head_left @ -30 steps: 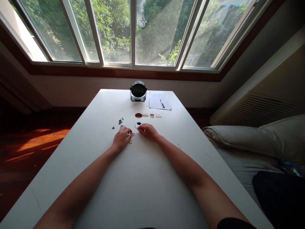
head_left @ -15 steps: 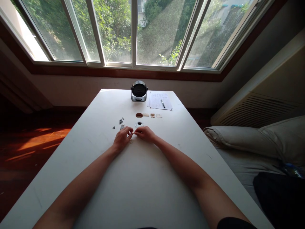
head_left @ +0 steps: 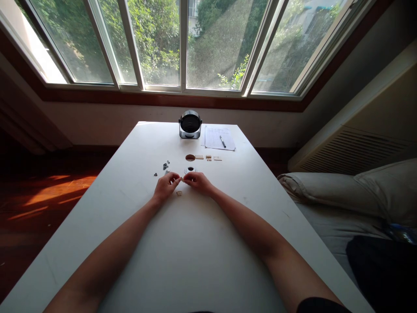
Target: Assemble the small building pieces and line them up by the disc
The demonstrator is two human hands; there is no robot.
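My left hand (head_left: 167, 184) and my right hand (head_left: 198, 182) meet above the white table (head_left: 202, 243), fingertips almost touching. Thumb and fingers of each are pinched together around a tiny pale piece, mostly hidden by the fingers; its kind is too small to tell. Just below my left fingertips lies a small tan piece (head_left: 179, 193) with a frame-like outline. Right behind the hands sits a round white-and-black disc (head_left: 190, 170). Several small dark parts (head_left: 165, 166) are scattered beyond my left hand, some partly covered by it.
Past the disc, a brown round piece (head_left: 190, 158) and rows of small tan pieces (head_left: 208, 157) line the table. At the far edge stands a black round device (head_left: 190, 123) on a stand, beside printed paper (head_left: 216, 138) and a pen (head_left: 223, 141). A cushioned seat (head_left: 325, 187) is at right.
My left hand has shifted slightly left and turned a little, showing more of the tan piece beneath it. The fingertips stay together, and my right hand is nearly still.
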